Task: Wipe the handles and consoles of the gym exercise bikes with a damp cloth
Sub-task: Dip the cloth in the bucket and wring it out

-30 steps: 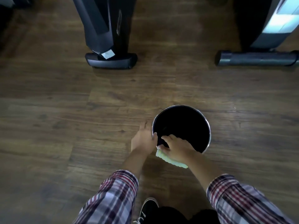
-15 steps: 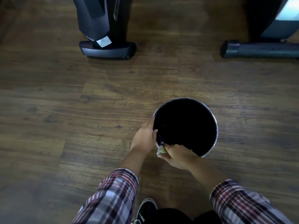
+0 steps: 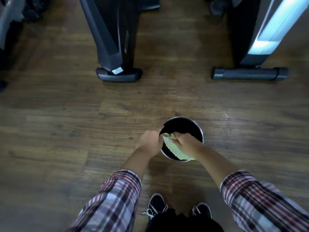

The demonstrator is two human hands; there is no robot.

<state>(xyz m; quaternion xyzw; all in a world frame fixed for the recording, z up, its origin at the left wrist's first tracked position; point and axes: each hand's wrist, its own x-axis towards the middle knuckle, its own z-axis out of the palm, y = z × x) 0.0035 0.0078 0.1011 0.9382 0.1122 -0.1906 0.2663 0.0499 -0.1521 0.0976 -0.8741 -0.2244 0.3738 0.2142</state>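
Both hands over bucket (image 3: 199,129) mouth. Right hand (image 3: 184,142) clamped on pale green cloth (image 3: 173,149); left hand (image 3: 150,141) curled, gripping cloth's twisted upper end beside it.

Bucket (image 3: 199,129) on floor (image 3: 66,123), before two bike bases (image 3: 119,74), shoes (image 3: 156,205) behind.

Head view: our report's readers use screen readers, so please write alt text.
Both hands, left hand and right hand, grip a pale yellow-green cloth over a round black metal-rimmed bucket on the dark wooden floor.
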